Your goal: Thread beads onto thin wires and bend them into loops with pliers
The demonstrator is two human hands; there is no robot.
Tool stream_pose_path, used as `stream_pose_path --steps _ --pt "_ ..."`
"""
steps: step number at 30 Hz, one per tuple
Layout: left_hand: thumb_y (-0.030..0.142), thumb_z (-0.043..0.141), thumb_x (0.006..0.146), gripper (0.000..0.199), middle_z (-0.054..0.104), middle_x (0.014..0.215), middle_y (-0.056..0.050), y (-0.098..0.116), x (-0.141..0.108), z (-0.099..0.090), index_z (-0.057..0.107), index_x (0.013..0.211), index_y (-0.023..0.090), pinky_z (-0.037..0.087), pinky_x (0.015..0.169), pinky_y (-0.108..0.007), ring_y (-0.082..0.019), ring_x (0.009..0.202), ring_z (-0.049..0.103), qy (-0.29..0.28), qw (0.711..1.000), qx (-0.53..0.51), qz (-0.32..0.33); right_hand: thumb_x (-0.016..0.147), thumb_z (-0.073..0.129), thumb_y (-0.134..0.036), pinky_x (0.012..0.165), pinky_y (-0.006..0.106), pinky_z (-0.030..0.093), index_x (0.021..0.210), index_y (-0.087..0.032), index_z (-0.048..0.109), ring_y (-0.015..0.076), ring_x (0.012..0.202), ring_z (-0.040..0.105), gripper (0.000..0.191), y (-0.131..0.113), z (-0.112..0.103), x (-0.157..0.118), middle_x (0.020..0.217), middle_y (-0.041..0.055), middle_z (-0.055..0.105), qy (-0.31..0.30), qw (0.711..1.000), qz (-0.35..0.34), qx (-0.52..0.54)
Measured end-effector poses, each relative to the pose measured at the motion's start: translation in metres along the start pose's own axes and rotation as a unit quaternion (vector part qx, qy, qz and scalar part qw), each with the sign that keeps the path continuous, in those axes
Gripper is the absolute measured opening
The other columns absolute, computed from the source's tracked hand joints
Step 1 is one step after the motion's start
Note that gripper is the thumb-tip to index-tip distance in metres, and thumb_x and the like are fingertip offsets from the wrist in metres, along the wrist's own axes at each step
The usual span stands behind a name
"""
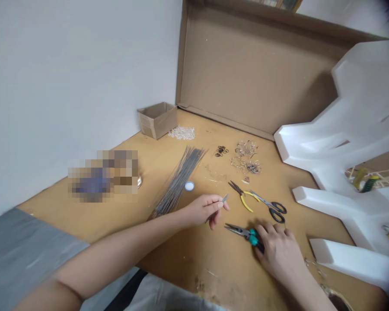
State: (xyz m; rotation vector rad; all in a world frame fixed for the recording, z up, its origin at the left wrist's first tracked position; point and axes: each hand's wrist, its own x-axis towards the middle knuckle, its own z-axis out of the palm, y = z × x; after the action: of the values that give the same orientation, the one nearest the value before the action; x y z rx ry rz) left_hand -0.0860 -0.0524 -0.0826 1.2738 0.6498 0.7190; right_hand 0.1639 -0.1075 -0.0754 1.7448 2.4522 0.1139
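Observation:
My left hand point(210, 209) is closed, with thin grey wires point(225, 198) pinched between thumb and fingers, their ends poking out past the fingertips. Lower right, my right hand point(278, 244) curls over the black-and-teal handles of needle-nose pliers point(244, 232). Those pliers lie low on the table, jaws pointing left and slightly apart. Behind my left hand a long bundle of grey wires point(181, 179) is spread, beside a small round white lid point(189, 185). Yellow-handled pliers point(243, 194) and black-handled scissors point(275, 210) lie just beyond my hands.
Black rings point(221, 150) and tangled wire pieces point(246, 157) lie farther back. A small cardboard box point(157, 121) stands by clear beads point(182, 132). A large cardboard sheet point(246, 69) walls the rear; white foam point(337, 129) borders the right. Blurred-out items sit at left.

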Motion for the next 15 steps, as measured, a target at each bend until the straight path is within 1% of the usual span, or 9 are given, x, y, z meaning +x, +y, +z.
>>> stream_pose_path --steps 2,3,4,5,7,8,9,10,15 --pt "0.038 0.040 0.085 0.029 0.048 0.054 0.004 0.002 -0.001 -0.001 0.051 0.088 0.012 0.037 0.044 -0.017 -0.005 0.041 0.045 -0.006 1.000 -0.001 0.012 0.070 0.048 -0.023 0.077 0.043 0.038 0.103 -0.017 0.058 0.0297 0.088 0.055 0.035 0.003 -0.006 0.002 0.101 0.0128 0.061 -0.030 0.994 0.034 0.103" --pt "0.038 0.040 0.085 0.028 0.048 0.054 0.004 0.003 -0.002 -0.001 0.051 0.088 0.012 0.037 0.044 -0.017 -0.005 0.041 0.045 -0.011 1.000 -0.004 0.016 0.071 0.046 -0.023 0.078 0.041 0.039 0.103 -0.018 0.057 0.0276 0.087 0.056 0.034 0.004 -0.010 0.003 0.099 0.0113 0.062 -0.054 0.982 0.047 0.177" --pt "0.037 0.040 0.085 0.028 0.048 0.055 0.004 0.005 -0.003 -0.002 0.051 0.088 0.012 0.037 0.044 -0.017 -0.005 0.041 0.045 -0.016 1.000 -0.008 0.017 0.074 0.044 -0.023 0.079 0.039 0.040 0.103 -0.018 0.057 0.0257 0.087 0.056 0.032 0.005 -0.015 0.005 0.098 0.0097 0.062 -0.084 0.960 0.052 0.261" --pt "0.037 0.039 0.086 0.027 0.048 0.055 0.004 0.007 -0.004 -0.002 0.051 0.088 0.012 0.038 0.044 -0.017 -0.005 0.041 0.045 -0.020 1.000 -0.013 0.015 0.075 0.042 -0.023 0.079 0.037 0.041 0.103 -0.018 0.056 0.0243 0.087 0.057 0.032 0.004 -0.021 0.007 0.097 0.0084 0.062 -0.113 0.930 0.049 0.346" --pt "0.036 0.039 0.086 0.027 0.048 0.054 0.004 0.011 -0.005 -0.002 0.052 0.090 0.013 0.038 0.043 -0.017 -0.005 0.040 0.045 -0.027 0.999 -0.022 0.009 0.077 0.042 -0.024 0.084 0.036 0.041 0.108 -0.017 0.055 0.0237 0.093 0.055 0.034 0.000 -0.031 0.011 0.101 0.0074 0.062 -0.151 0.858 0.029 0.490" --pt "0.036 0.039 0.086 0.027 0.048 0.054 0.004 0.013 -0.006 -0.002 0.052 0.091 0.013 0.038 0.043 -0.017 -0.005 0.040 0.044 -0.028 0.999 -0.024 0.005 0.077 0.043 -0.023 0.085 0.036 0.040 0.112 -0.017 0.053 0.0238 0.095 0.055 0.037 -0.004 -0.036 0.015 0.102 0.0072 0.061 -0.160 0.830 0.023 0.533" --pt "0.036 0.039 0.086 0.028 0.048 0.053 0.005 0.015 -0.007 -0.002 0.053 0.093 0.013 0.037 0.042 -0.017 -0.005 0.039 0.044 -0.029 0.999 -0.023 0.004 0.077 0.045 -0.023 0.087 0.036 0.039 0.114 -0.018 0.052 0.0239 0.097 0.054 0.039 -0.008 -0.041 0.018 0.104 0.0068 0.061 -0.166 0.815 0.010 0.555" --pt "0.036 0.039 0.086 0.028 0.047 0.053 0.005 0.017 -0.008 -0.002 0.053 0.094 0.013 0.036 0.041 -0.016 -0.004 0.038 0.043 -0.031 0.999 -0.021 0.004 0.077 0.046 -0.022 0.090 0.036 0.038 0.115 -0.018 0.053 0.0238 0.098 0.053 0.039 -0.011 -0.044 0.022 0.106 0.0065 0.060 -0.166 0.812 -0.005 0.560" --pt "0.035 0.039 0.087 0.030 0.047 0.052 0.005 0.019 -0.010 -0.004 0.053 0.099 0.012 0.035 0.039 -0.015 -0.003 0.037 0.042 -0.036 0.999 -0.010 0.008 0.076 0.047 -0.018 0.090 0.037 0.036 0.112 -0.021 0.057 0.0241 0.098 0.052 0.038 -0.021 -0.052 0.041 0.107 0.0049 0.060 -0.179 0.832 -0.050 0.523"
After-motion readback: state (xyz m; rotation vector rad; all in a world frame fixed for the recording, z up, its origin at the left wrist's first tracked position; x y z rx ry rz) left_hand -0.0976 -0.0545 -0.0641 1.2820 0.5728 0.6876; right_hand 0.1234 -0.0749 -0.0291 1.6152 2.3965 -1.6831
